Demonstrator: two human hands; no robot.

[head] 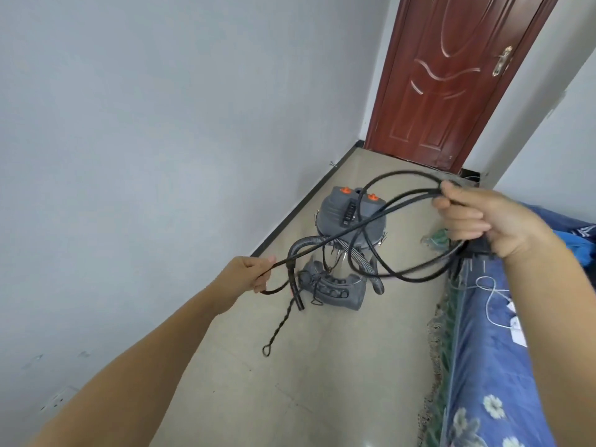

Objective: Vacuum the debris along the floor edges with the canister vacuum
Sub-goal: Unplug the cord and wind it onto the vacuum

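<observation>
A grey canister vacuum [342, 217] with orange knobs stands on the tiled floor by the left wall. Its ribbed hose [364, 262] curls around the steel drum and ends in an open black end on the floor. A grey wheeled base [335, 290] lies in front of the drum. My right hand [477, 221] is closed around several loops of the black power cord [416, 191], held up above the vacuum. My left hand [254, 272] pinches one strand of the same cord lower down. A twisted cord tail with a small loop [280, 327] hangs below it.
A black skirting strip [300, 204] runs along the grey wall at left. A closed red-brown door [451, 82] ends the passage. A bed with a blue flowered cover [496, 366] and a white cable lies at right. A wall socket [58, 400] sits low left.
</observation>
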